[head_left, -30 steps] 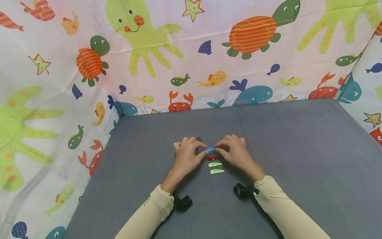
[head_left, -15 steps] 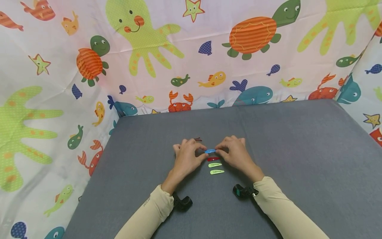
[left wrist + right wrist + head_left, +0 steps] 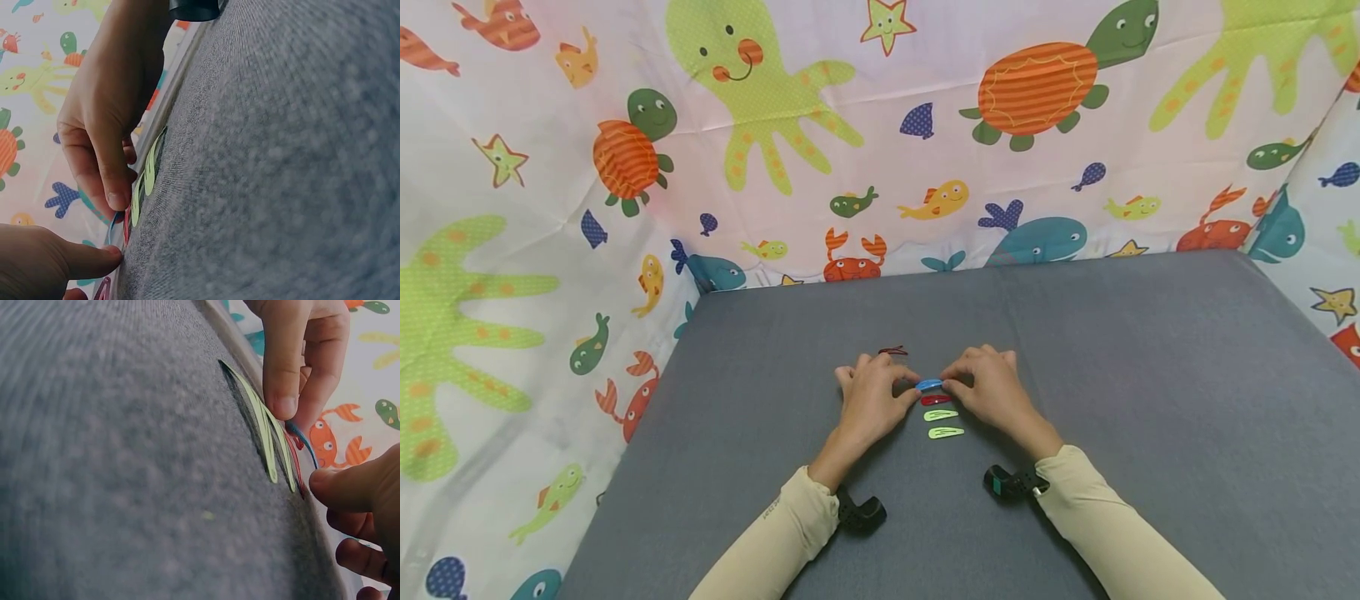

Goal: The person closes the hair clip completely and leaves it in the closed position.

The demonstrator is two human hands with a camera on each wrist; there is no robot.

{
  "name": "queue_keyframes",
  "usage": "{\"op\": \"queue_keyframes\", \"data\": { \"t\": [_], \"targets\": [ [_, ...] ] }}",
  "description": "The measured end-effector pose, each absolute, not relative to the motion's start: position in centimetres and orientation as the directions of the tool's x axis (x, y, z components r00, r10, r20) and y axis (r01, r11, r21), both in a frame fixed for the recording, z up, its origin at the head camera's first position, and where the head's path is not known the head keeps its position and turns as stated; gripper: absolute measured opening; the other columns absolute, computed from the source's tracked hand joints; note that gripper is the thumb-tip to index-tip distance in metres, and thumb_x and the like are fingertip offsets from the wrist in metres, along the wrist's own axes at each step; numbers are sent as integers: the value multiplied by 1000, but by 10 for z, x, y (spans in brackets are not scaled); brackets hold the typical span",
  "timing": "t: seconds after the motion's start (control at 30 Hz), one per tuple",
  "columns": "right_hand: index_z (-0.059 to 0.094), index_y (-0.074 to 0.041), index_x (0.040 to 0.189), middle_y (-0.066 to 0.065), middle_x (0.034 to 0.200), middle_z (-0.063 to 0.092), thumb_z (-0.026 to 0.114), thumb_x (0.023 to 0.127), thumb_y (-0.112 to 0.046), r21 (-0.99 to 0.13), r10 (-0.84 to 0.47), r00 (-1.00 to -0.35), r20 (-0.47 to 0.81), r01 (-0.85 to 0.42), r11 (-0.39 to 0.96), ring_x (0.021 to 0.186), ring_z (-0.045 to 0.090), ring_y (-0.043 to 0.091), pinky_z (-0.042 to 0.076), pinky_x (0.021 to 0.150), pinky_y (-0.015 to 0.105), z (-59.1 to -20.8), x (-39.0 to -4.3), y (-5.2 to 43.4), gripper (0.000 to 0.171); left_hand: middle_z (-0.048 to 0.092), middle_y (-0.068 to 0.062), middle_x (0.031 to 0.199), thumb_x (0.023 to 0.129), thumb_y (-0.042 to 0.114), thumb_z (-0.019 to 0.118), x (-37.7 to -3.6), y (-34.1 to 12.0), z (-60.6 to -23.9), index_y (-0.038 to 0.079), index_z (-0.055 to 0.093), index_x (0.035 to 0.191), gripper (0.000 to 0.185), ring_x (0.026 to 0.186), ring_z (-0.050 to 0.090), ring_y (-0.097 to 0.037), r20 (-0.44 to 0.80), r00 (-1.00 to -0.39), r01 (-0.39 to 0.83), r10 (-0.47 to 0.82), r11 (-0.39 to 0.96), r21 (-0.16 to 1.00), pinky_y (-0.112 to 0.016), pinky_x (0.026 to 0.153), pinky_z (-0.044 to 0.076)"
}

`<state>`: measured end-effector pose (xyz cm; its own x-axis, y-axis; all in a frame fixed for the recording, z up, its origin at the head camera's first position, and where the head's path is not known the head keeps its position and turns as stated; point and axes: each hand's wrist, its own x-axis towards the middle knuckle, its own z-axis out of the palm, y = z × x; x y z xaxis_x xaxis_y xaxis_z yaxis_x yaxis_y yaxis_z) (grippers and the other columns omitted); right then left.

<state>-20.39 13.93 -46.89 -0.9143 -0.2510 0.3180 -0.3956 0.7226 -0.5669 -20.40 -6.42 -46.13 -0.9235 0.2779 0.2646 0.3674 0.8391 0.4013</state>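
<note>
A blue snap hair clip (image 3: 929, 384) lies between my two hands, just beyond a red hair clip (image 3: 936, 400). My left hand (image 3: 872, 396) pinches its left end between thumb and index finger. At the other end, the thumb and index finger of my right hand (image 3: 994, 390) pinch it. In the right wrist view the blue clip (image 3: 302, 439) is seen edge-on, tilted against the cloth. Two light green hair clips (image 3: 941, 414) (image 3: 946, 432) lie in a column nearer me, below the red one.
Dark reddish clips (image 3: 893, 350) lie beyond my left hand, partly covered by it in the head view. Grey cloth covers the table (image 3: 1150, 375). A curtain (image 3: 880, 108) printed with sea animals rises along the back and sides. Black wrist devices (image 3: 861, 512) hang at both wrists.
Both hands have brought the blue hair clip down and a little nearer me, closer to the red one. More of the dark reddish clips shows beyond my left hand.
</note>
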Motion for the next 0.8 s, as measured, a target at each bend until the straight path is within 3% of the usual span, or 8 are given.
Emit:
{"op": "queue_keyframes", "data": {
  "t": [0.8],
  "targets": [
    [83,-16,90,-1,85,71,84,83,-16,-573,-231,-922,311,-375,728,81,53,19,26,82,49,-472,-203,138,8,66,6,88,86,33,82,-202,-62,-465,29,83,91,6,79,43,-17,320,-917,352,237,859,372,-47,76,21]
  ]
}}
